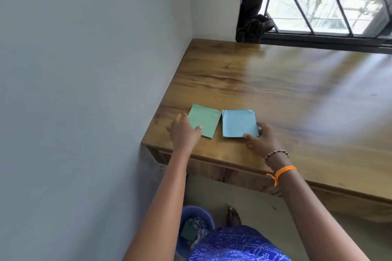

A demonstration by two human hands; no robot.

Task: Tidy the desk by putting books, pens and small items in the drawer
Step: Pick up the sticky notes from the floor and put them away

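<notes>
Late stage, seemingly: only green pad (204, 120) and blue pad (239, 123) left on desk (275, 91). Left hand (184, 131) touching green, fingers relaxed; right hand (262, 139) pinching blue.

No legible text or labels.

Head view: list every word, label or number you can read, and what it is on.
None can be read.
Green pad: plain face, no print visible.
Blue pad: faint marks, too blurred to read.
Desk: bare wood grain, no labels.
Blue cloth: pattern only, no letters.
</notes>
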